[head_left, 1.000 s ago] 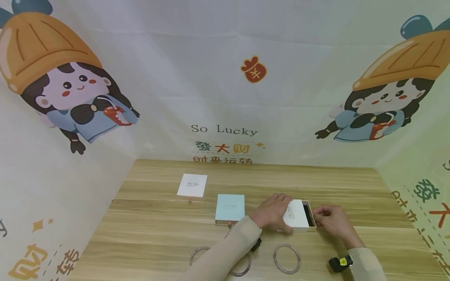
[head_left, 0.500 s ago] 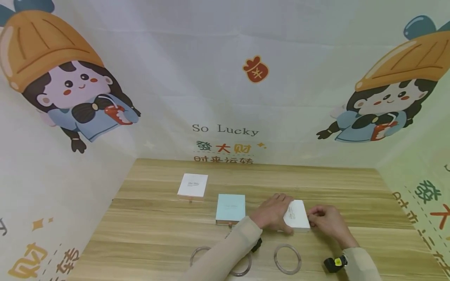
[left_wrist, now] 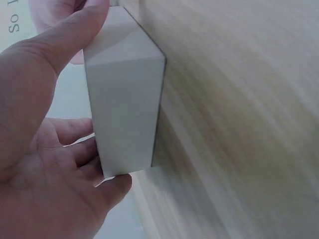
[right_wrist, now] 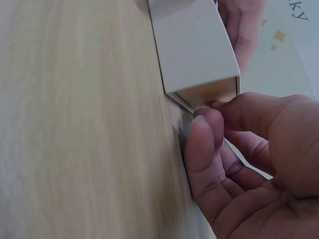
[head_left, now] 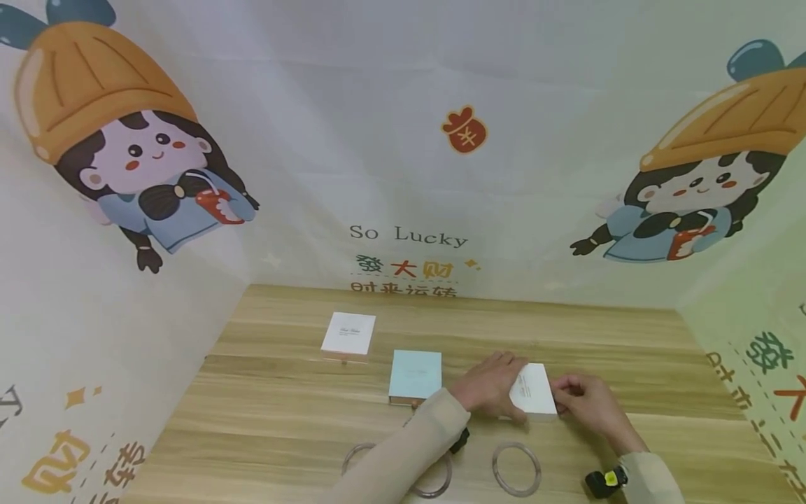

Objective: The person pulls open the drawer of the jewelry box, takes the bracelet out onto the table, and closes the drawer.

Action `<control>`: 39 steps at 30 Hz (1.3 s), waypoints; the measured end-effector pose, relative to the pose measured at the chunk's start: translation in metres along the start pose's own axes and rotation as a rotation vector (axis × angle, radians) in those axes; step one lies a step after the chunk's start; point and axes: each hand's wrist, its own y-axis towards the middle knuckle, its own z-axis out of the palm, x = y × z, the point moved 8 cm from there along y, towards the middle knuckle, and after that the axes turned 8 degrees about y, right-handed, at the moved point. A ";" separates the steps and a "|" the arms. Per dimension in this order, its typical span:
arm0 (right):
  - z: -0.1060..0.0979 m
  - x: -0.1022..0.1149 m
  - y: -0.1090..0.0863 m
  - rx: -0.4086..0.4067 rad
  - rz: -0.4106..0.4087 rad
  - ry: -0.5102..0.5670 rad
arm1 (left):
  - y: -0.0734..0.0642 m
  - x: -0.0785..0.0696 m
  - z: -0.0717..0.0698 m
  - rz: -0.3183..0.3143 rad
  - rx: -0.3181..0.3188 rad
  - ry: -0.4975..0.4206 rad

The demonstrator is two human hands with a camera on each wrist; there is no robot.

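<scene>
Two hands are seen at one white box (head_left: 534, 389) lying on the wooden desk (head_left: 630, 350), right of centre. The box is gripped by the left hand (head_left: 488, 383), with the thumb along one side and the fingers curled against the other, as shown in the left wrist view (left_wrist: 124, 109). At the box's opposite end the right hand (head_left: 582, 399) is held with its fingertips (right_wrist: 202, 127) pinched against the end face (right_wrist: 207, 92); whether a tab is caught there cannot be told. The box appears closed, no drawer being visible.

A pale blue box (head_left: 415, 374) is placed just beside the left hand, and another white box (head_left: 348, 334) lies further back to the left. Two clear bangles are laid near the desk's front edge, one (head_left: 516, 467) between the forearms, the other (head_left: 397, 470) partly hidden under the left sleeve (head_left: 403, 455). A printed cartoon backdrop (head_left: 403, 175) is hung behind the desk.
</scene>
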 end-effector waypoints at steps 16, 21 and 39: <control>-0.015 0.040 -0.006 0.192 -0.143 -0.201 | -0.020 0.015 -0.007 -0.219 -0.110 -0.264; -0.016 0.048 0.000 0.246 -0.204 -0.218 | -0.036 0.022 -0.009 -0.334 -0.202 -0.443; -0.003 0.051 0.032 0.460 -0.252 -0.145 | -0.058 0.004 0.003 -0.411 -0.290 -0.587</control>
